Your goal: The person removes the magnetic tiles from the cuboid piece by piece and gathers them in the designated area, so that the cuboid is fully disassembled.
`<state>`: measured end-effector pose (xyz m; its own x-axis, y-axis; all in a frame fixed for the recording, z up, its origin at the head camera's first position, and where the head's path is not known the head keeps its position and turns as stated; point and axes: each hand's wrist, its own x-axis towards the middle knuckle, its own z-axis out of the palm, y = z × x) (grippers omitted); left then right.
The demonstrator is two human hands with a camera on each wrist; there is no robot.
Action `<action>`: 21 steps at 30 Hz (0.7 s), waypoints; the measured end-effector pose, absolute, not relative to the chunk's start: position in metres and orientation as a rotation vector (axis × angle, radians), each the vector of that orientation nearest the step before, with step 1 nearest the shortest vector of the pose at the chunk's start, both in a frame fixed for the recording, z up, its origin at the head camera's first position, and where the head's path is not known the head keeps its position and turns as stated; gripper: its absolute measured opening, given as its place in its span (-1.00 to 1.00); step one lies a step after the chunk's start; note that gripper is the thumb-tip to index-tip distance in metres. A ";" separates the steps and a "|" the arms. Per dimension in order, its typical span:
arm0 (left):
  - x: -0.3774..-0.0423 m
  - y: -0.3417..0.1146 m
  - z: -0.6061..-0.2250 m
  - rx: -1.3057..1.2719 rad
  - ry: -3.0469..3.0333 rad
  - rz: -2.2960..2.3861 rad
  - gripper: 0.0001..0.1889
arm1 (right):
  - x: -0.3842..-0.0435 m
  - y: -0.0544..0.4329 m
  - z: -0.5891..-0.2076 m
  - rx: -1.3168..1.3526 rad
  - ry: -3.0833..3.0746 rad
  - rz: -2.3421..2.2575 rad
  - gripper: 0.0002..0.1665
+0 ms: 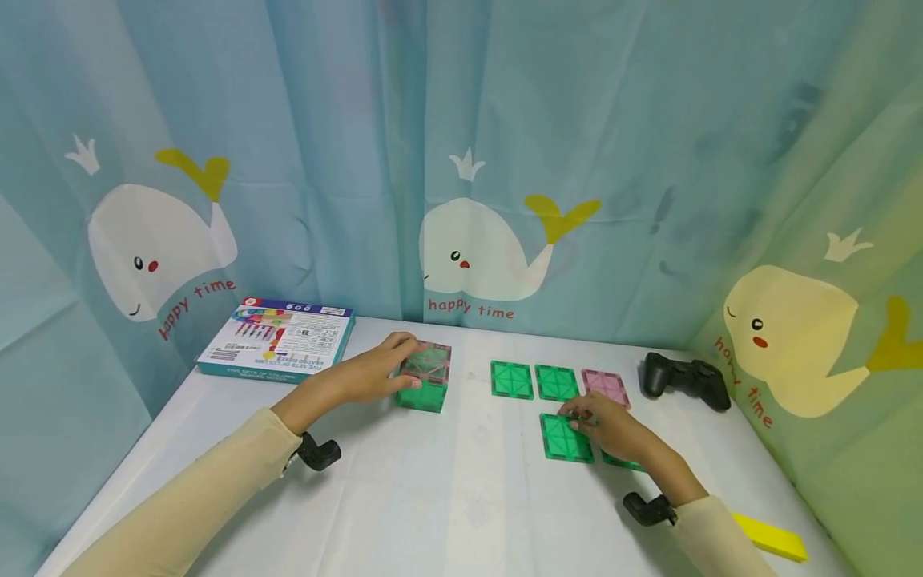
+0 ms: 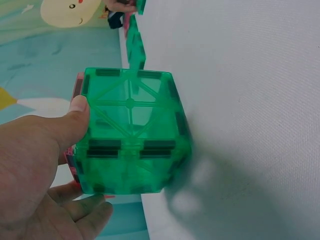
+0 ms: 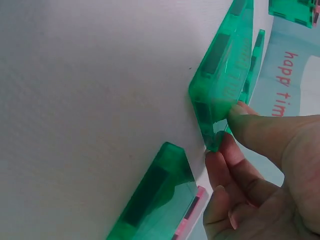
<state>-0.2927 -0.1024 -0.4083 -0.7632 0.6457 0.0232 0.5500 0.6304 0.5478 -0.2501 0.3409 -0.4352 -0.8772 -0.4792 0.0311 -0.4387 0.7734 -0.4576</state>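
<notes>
On the left half of the table stands a small cube (image 1: 422, 396) of clear magnetic tiles, with green sides and a pink tile (image 1: 435, 362) on top. My left hand (image 1: 373, 373) grips it near the top; in the left wrist view the thumb (image 2: 79, 107) lies along the upper edge of a green side. My right hand (image 1: 613, 426) pinches a corner of a green square tile (image 1: 564, 438) between thumb and fingers, close over the table. Another green tile (image 1: 626, 463) is partly hidden beneath that hand.
Behind the right hand lie two green tiles (image 1: 512, 380) (image 1: 557, 383) and a pink tile (image 1: 607, 388) in a row. A black game controller (image 1: 685, 380) is at the back right, a yellow block (image 1: 770, 537) at the front right. A flat toy box (image 1: 277, 340) lies back left, before the curtain (image 1: 346, 160).
</notes>
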 end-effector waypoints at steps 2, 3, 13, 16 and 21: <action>-0.292 -0.102 -0.408 1.000 2.677 0.810 -0.30 | -0.250 0.340 -0.435 -0.740 2.879 -0.696 -0.77; -0.292 -0.102 -0.408 1.005 2.678 0.807 -0.31 | -0.250 0.340 -0.434 -0.727 2.882 -0.687 -0.77; -0.291 -0.102 -0.406 0.995 2.690 0.798 -0.31 | -0.268 0.312 -0.418 -0.716 2.957 -0.718 -0.63; -0.291 -0.101 -0.406 0.998 2.694 0.791 -0.32 | -0.274 0.291 -0.410 -0.719 2.902 -0.809 -0.54; -0.292 -0.101 -0.406 0.983 2.687 0.796 -0.32 | -0.286 0.247 -0.403 -0.632 2.730 -0.990 -0.42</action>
<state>-0.2918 -0.1006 -0.4062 -0.7676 0.6406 0.0215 0.5490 0.6398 0.5378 -0.2864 0.2465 -0.4028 -0.8959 -0.4441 -0.0148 -0.3314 0.6900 -0.6435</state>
